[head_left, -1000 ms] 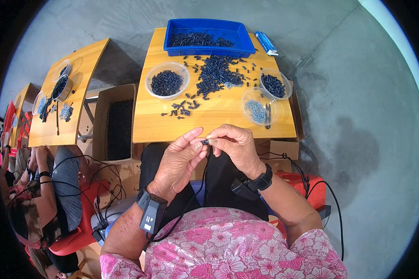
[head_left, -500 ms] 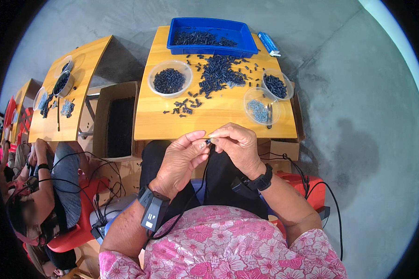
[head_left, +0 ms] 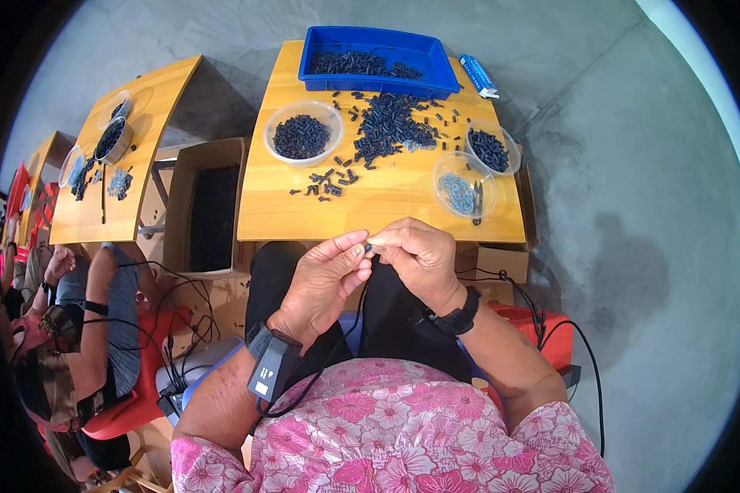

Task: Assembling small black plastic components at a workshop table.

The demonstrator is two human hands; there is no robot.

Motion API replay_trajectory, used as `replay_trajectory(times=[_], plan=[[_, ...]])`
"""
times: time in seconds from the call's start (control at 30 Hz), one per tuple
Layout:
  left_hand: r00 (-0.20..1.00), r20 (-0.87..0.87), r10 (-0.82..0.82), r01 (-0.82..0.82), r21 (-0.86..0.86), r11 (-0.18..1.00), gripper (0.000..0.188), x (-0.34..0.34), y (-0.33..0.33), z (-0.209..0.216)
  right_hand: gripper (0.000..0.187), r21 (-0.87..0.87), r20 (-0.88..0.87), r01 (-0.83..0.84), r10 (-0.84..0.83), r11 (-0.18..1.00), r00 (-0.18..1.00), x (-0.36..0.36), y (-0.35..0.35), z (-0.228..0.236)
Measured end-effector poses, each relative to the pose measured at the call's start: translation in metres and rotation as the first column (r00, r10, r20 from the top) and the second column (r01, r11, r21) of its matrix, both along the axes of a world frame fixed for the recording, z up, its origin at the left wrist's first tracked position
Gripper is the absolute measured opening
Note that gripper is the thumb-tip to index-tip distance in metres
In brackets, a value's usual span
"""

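My left hand [head_left: 327, 273] pinches a small black cylindrical part [head_left: 369, 247] between thumb and forefinger, just in front of the table's near edge. My right hand [head_left: 420, 258] meets it there, thumb and fingertips pressed together at the same piece; anything else in that pinch is too small to make out. On the table [head_left: 386, 215] beyond, a heap of black parts [head_left: 388, 127] spreads out, with several loose ones nearer me. A clear bowl of black parts [head_left: 302, 136] stands at the left. To the right is a clear bowl of small silvery pieces [head_left: 457, 194], with dark tweezers [head_left: 478, 203] at its side.
At the far side lies a blue tray [head_left: 380, 84] of black parts, beside a blue and white box [head_left: 478, 76]. Another clear tub [head_left: 489, 150] sits at the right edge. A cardboard box [head_left: 181, 222] is left of my table. Co-workers sit at a neighbouring table [head_left: 131, 215].
Both my hands stay together at the small black part, with only slight finger movement. The view has shifted a little. At the left, a co-worker's arms have moved.
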State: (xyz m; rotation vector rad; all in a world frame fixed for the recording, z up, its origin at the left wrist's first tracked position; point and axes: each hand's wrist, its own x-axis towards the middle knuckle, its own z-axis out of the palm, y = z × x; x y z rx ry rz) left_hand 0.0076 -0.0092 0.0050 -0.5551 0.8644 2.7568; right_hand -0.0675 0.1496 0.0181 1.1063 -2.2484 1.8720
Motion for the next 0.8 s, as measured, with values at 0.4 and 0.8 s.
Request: replay_trajectory(times=[0.4,0.8], plan=[[0.998,0.015,0.06,-0.061,0.022,0.998,0.017,0.001,0.001,-0.01,0.023,0.096,-0.318,0.101,-0.066,0.99,0.946,0.009,-0.006,-0.007],[0.995,-0.014,0.095,-0.095,-0.014,0.995,0.024,0.0,0.002,-0.008,0.018,-0.058,0.204,0.066,-0.053,0.996,0.977,0.009,-0.008,-0.016]])
